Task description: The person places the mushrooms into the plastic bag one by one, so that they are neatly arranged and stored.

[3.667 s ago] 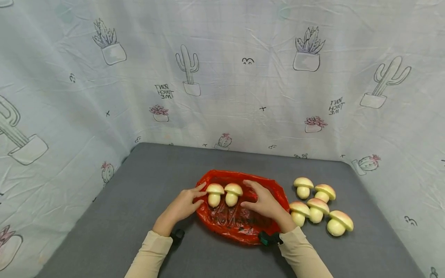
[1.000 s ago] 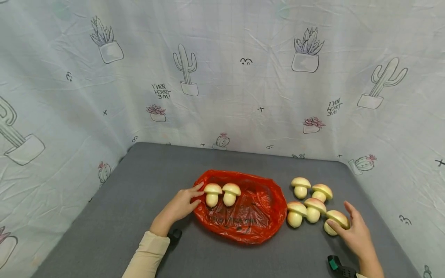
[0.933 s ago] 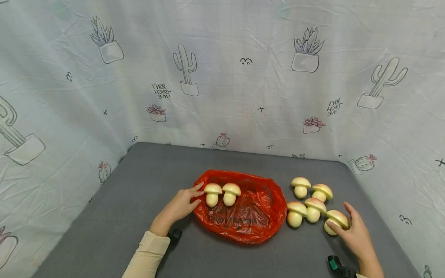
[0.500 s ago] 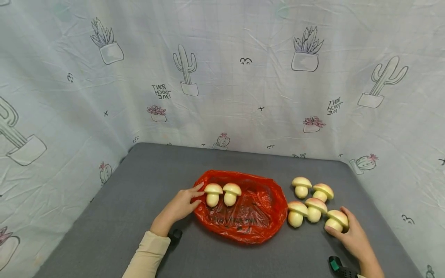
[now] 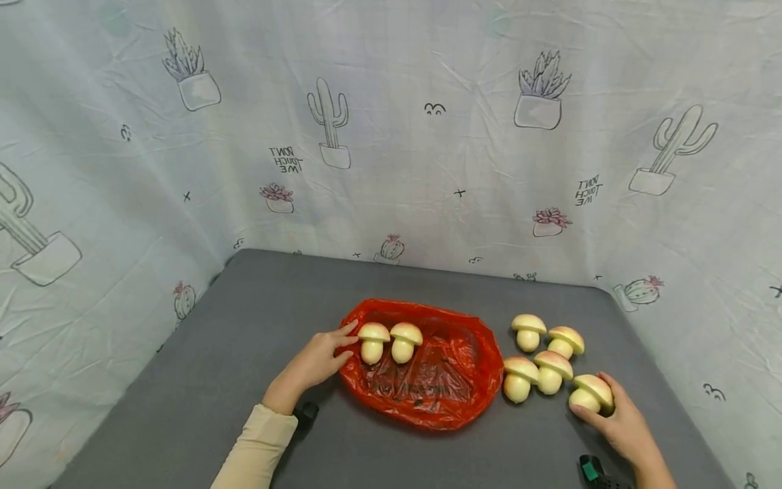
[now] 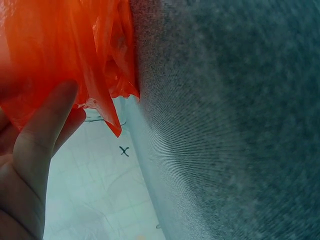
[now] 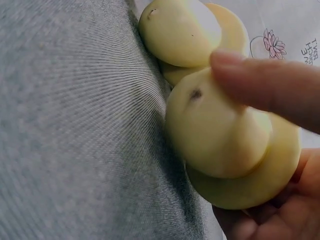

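A red plastic bag point(image 5: 427, 411) lies spread open like a shallow bowl at the middle of the table. Two pale yellow mushrooms, apparently artificial, stand side by side in its left part: one mushroom point(image 5: 373, 350) near the left rim, another mushroom point(image 5: 403, 350) beside it. My left hand point(image 5: 318, 356) rests with spread fingers against the bag's left edge; the left wrist view shows the thumb point(image 6: 42, 125) against the red plastic. At the right, my right hand point(image 5: 623, 424) grips a similar mushroom point(image 7: 215, 135), thumb at its stem and fingers around its cap.
Several more mushrooms point(image 5: 552, 372) sit grouped between the bag and my right hand, one of them point(image 5: 519, 379) close by the bag's right rim. The grey table point(image 5: 287, 292) ends at a white curtain point(image 5: 391, 136) printed with cacti.
My right hand has gone from above the bag to the rightmost mushroom, and its fingers have closed around it. My left hand stays at the bag's left edge.
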A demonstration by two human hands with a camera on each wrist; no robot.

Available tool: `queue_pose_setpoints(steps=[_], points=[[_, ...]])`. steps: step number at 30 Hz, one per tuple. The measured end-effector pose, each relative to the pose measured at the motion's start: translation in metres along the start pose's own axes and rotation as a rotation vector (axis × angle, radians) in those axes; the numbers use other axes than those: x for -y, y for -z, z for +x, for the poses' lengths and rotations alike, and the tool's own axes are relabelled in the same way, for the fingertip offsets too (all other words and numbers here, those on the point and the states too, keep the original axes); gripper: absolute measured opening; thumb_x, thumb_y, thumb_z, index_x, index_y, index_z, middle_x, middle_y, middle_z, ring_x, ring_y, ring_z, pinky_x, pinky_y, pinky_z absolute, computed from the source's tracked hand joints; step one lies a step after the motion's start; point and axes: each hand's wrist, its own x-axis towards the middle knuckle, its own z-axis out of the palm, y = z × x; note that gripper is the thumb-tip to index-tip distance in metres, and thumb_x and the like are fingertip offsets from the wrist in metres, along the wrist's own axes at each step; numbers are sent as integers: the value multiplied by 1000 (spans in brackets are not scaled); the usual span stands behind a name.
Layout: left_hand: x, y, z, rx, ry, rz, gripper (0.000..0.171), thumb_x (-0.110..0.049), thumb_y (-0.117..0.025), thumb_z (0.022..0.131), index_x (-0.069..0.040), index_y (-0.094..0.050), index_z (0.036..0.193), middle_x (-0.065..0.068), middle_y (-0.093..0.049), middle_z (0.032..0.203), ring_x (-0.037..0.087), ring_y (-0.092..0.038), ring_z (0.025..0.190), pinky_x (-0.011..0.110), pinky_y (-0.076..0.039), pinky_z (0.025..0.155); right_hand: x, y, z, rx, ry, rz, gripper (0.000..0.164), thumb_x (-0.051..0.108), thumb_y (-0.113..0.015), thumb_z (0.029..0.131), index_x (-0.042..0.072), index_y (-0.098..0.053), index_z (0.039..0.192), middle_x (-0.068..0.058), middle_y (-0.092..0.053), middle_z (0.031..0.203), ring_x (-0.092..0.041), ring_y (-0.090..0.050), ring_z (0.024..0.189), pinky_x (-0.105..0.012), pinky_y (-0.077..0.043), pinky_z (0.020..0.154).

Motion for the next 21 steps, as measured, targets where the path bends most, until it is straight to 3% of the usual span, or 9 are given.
queue_pose_setpoints(steps=[7,8,10,11,13,16,18,21], points=[[-1,-1,0,5,18,8,37,-4,-61,89,1,-60,126,17,-43,144,3,-19,41,18,-29,45,10,7,-2,-15,-53,6,100,40,-66,86,-9,-5,149,-42,-23,141,-53,-31,122,-59,-30,91],[-1,-1,0,6,16,2,37,-4,-61,89,2,-60,126,18,-43,144,3,-19,42,18,-29,46,13,9,-3,-20,-57,8,100,40,-66,87,-8,-4,149,-42,-23,142,-52,-31,122,-57,-32,90],[-1,-2,0,7,9,-9,37,-3,-61,89,3,-60,125,19,-43,144,3,-19,42,19,-29,46,20,13,-6,-41,-54,21,100,40,-66,87,-7,-3,150,-41,-24,142,-49,-35,120,-42,-39,89],[-1,-2,0,8,6,-13,37,-3,-61,89,3,-60,125,20,-43,144,3,-19,42,19,-29,47,24,15,-7,-51,-46,37,99,39,-65,88,-6,-2,150,-40,-24,142,-42,-38,119,-32,-40,87],[-1,-3,0,4,7,-15,36,-3,-61,89,3,-61,125,19,-43,144,3,-19,43,20,-30,47,32,18,-10,-84,-11,76,97,35,-66,88,-5,-4,150,-39,-27,142,-16,-45,114,-15,-39,77],[0,-2,1,1,13,-11,36,-3,-61,89,2,-61,124,18,-44,144,3,-19,43,19,-30,47,48,18,-15,-116,59,143,92,29,-66,89,-4,-6,151,-37,-29,141,17,-36,99,-1,-33,69],[0,-2,1,-3,9,-5,36,-3,-61,89,2,-61,124,18,-44,144,2,-20,42,18,-30,46,60,17,-17,-123,104,178,89,26,-65,90,-3,-8,151,-36,-30,141,27,-27,94,0,-33,71],[1,-1,2,-4,1,-1,37,-3,-61,89,3,-61,125,19,-44,143,2,-19,42,18,-30,45,78,11,-20,-114,177,224,85,21,-65,90,-3,-11,151,-35,-30,141,27,-30,98,0,-35,74]])
